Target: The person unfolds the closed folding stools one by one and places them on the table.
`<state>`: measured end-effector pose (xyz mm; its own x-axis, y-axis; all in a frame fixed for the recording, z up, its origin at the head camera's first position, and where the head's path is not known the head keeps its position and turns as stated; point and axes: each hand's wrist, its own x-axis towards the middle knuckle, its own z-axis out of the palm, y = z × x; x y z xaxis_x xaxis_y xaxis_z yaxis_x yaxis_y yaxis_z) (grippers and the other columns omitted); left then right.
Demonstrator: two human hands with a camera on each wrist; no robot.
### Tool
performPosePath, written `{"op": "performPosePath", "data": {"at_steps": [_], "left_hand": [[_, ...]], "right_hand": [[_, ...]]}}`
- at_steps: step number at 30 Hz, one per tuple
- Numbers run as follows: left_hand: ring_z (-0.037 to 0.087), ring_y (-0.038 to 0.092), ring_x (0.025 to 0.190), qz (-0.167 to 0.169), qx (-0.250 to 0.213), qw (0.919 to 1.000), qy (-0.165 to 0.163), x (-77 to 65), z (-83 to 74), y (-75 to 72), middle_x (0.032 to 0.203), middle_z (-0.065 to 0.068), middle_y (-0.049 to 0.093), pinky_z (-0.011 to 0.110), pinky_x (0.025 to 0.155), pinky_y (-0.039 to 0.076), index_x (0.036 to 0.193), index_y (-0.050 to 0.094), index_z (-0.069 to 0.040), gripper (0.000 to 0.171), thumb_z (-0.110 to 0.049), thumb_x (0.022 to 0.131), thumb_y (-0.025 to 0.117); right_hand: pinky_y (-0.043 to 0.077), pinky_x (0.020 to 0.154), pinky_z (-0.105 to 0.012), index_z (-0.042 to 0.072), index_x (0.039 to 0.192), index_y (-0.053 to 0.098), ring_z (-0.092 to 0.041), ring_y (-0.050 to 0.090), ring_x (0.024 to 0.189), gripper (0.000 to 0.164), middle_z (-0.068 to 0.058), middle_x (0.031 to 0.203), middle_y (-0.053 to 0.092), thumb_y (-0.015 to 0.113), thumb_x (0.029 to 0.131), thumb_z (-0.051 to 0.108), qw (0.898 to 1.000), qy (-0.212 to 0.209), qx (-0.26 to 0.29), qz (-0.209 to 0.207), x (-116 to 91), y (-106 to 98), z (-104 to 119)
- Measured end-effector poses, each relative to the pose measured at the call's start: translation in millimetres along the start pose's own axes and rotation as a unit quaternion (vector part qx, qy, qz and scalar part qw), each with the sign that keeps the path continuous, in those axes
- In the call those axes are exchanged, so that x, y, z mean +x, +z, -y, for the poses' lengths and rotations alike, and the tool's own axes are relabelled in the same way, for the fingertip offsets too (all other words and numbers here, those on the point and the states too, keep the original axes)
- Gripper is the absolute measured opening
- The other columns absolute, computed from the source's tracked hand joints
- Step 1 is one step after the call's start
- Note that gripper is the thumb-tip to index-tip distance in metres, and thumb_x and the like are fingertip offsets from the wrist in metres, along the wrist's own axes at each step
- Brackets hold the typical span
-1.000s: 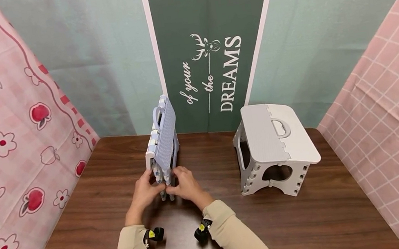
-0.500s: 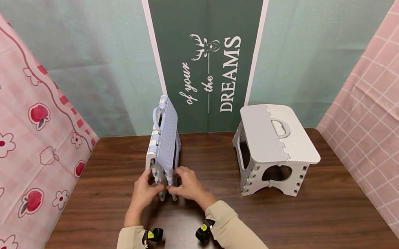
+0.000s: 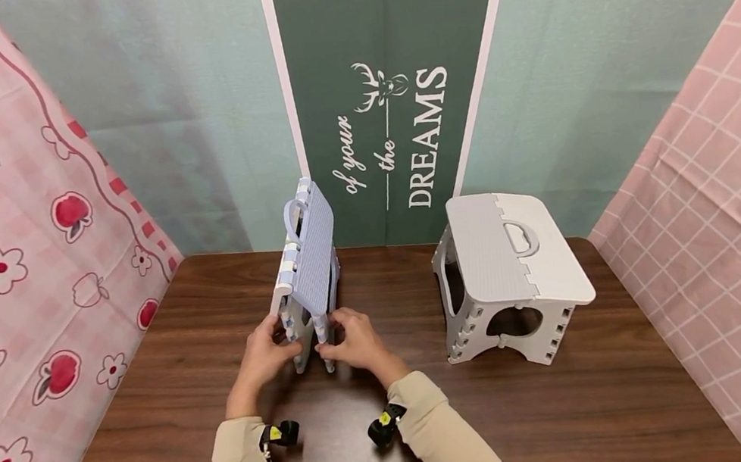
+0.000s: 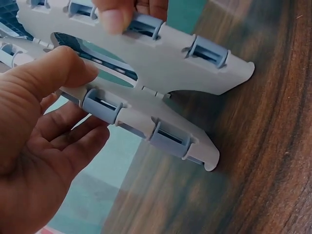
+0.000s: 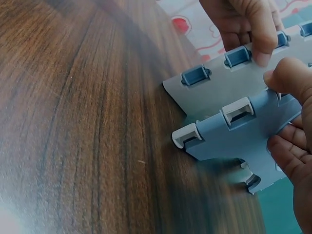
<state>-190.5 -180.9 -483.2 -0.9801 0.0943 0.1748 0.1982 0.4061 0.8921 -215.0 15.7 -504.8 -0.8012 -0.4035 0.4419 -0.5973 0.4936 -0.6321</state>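
Observation:
A blue and white folding step stool [image 3: 313, 260] stands half folded on the table, its two seat halves sloping down from a raised ridge with a loop handle. My left hand [image 3: 264, 356] pinches the left leg panel's near edge between thumb and fingers. On the right leg panel, my right hand [image 3: 358, 341] grips the matching edge the same way. The left wrist view shows the leg panels [image 4: 178, 66] spread apart in a V, with a hinge between them. In the right wrist view the blue outer panel [image 5: 219, 139] lies nearest, its feet close to the tabletop.
A second folding stool [image 3: 511, 261], grey and white, stands fully unfolded on the right of the wooden table [image 3: 571, 421]. Printed curtains [image 3: 192, 114] hang behind the table and along both sides. Small black cameras are strapped to both wrists.
Both hands have moved apart, the left one slightly left and the right one to the right. Between them, the blue and white stool's leg panels have spread wider. The other stool stays put.

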Motion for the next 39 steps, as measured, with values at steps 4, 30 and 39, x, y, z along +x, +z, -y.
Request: {"op": "performPosePath", "data": {"at_steps": [4, 30, 39], "left_hand": [[0.036, 0.057, 0.103, 0.004, 0.005, 1.0000, -0.001, 0.6, -1.9, -1.9, 0.109, 0.028, 0.059, 0.042, 0.088, 0.045, 0.117, 0.052, 0.008, 0.048, 0.007, 0.072, 0.069], [0.034, 0.058, 0.099, 0.000, 0.018, 0.9998, -0.004, -0.6, -1.5, -6.6, 0.106, 0.026, 0.060, 0.043, 0.086, 0.046, 0.118, 0.051, 0.008, 0.051, 0.008, 0.070, 0.070], [0.034, 0.058, 0.100, 0.004, 0.015, 0.9995, -0.026, 1.3, 0.8, -6.9, 0.107, 0.025, 0.060, 0.042, 0.086, 0.047, 0.119, 0.052, 0.007, 0.051, 0.002, 0.071, 0.070]], "right_hand": [[0.050, 0.069, -0.028, 0.003, 0.087, 0.062, -0.026, 0.062, 0.079, 0.032, -0.009, 0.086, 0.061, 0.078, 0.066, 0.022, 1.000, 0.005, 0.008, -0.005, -0.5, -3.2, -0.9], [0.047, 0.067, -0.028, 0.006, 0.088, 0.059, -0.019, 0.054, 0.077, 0.036, -0.006, 0.086, 0.057, 0.077, 0.062, 0.024, 0.999, -0.006, -0.038, 0.001, -5.9, -14.1, -6.4], [0.048, 0.069, -0.027, 0.004, 0.092, 0.059, -0.021, 0.057, 0.081, 0.039, -0.007, 0.094, 0.059, 0.077, 0.063, 0.022, 0.999, -0.010, -0.045, -0.008, -8.4, -16.1, -8.0]]}}
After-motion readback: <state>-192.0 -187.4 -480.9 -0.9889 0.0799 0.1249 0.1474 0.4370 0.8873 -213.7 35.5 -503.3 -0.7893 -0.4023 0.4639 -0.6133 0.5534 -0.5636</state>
